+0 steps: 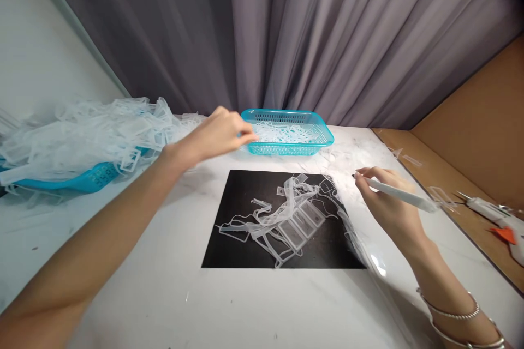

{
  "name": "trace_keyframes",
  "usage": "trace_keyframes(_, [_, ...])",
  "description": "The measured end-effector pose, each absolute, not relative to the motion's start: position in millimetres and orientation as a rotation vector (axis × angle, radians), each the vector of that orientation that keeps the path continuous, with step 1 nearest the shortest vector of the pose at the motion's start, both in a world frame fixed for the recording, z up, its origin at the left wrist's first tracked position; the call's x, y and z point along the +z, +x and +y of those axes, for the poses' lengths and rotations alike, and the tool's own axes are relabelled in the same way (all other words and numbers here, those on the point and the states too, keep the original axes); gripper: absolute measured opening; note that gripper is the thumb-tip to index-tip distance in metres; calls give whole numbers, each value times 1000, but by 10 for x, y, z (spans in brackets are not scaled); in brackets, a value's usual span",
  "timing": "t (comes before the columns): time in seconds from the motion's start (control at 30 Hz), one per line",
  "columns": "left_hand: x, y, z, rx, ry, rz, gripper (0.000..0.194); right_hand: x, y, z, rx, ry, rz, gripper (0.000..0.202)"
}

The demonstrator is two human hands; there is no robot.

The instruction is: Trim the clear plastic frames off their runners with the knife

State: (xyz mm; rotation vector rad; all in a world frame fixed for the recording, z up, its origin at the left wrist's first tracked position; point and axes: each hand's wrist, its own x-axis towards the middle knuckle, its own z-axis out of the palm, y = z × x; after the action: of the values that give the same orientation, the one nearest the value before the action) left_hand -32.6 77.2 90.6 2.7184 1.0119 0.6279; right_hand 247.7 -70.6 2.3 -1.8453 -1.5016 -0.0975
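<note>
Frames (292, 232): clear plastic, lying in a tangle with thin strips on the black mat (241, 185); some strips trail, blurred, over its right edge.
Mat: flat on the white table (245, 311), between the two forearms.
Right hand (388, 202): beyond the mat's right edge, fingers closed round a white tool (403, 195), its dark tip pointing left, apart from the tangle.
Left hand (216, 131): at the left end of the blue basket (286, 148), thumb and forefinger drawn close; whether they meet or pinch a piece, I cannot tell.
Basket: behind the mat, with small white pieces (286, 133) inside.
Step in hand: by its place, the left hand seems busy at the basket, dropping in or picking out a small piece; which, the view does not settle. The tool does no work on the frames at this instant.
Next move calls for: if the tool goes to the frames, probably a steadying left hand and a tip kept clear of those fingers; the loose strips could snag.
Left side: a big heap (90, 125) of clear plastic spills over a blue tray (85, 180).
Right side: another tool (487, 208) lies on the brown board.
Back: a grey curtain (286, 38).
</note>
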Motion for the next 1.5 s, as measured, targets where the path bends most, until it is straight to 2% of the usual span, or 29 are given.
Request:
trace_keyframes(0.13, [1012, -92, 1481, 758, 2978, 1099, 29, 20, 2485, -693, -123, -1828, -1480, 18])
trace_keyframes(0.2, [991, 50, 1618, 752, 2999, 1133, 20, 39, 2486, -697, -129, -1839, -1474, 19])
trace_keyframes(0.23, [951, 118, 1609, 727, 2996, 1157, 26, 56, 2486, -704, -103, -1852, -1466, 20])
trace_keyframes(0.3, [813, 235, 1432, 681, 2951, 1175, 32, 94, 2481, -726, 50, -1874, -1446, 22])
trace_keyframes(0.37, [609, 308, 1084, 634, 2941, 1127, 23, 119, 2464, -748, 321, -1872, -1446, 25])
trace_keyframes(0.47, [277, 322, 455, 498, 2921, 1033, 24, 90, 2395, -754, 731, -1787, -1489, 23])
trace_keyframes(0.53, [106, 295, 128, 335, 2832, 1004, 26, 26, 2319, -733, 886, -1699, -1504, 19])
trace_keyframes(0.63, [-24, 258, -87, 277, 2524, 1010, 23, -84, 2205, -681, 947, -1621, -1495, 20])
trace_keyframes(0.83, [-27, 232, -21, 252, 2160, 1010, 17, -215, 2143, -619, 985, -1548, -1413, 18])
trace_keyframes(1.1, [34, 158, -49, 188, 1511, 962, 33, -2, 2139, -718, 1113, -1504, -1306, 17])
trace_keyframes(1.3, [-12, 152, -65, 223, 1351, 874, 27, 79, 2196, -783, 1247, -1519, -1250, 22])
trace_keyframes(1.5, [47, 148, -92, 275, 1264, 787, 26, -78, 2170, -747, 1586, -1183, -1113, 21])
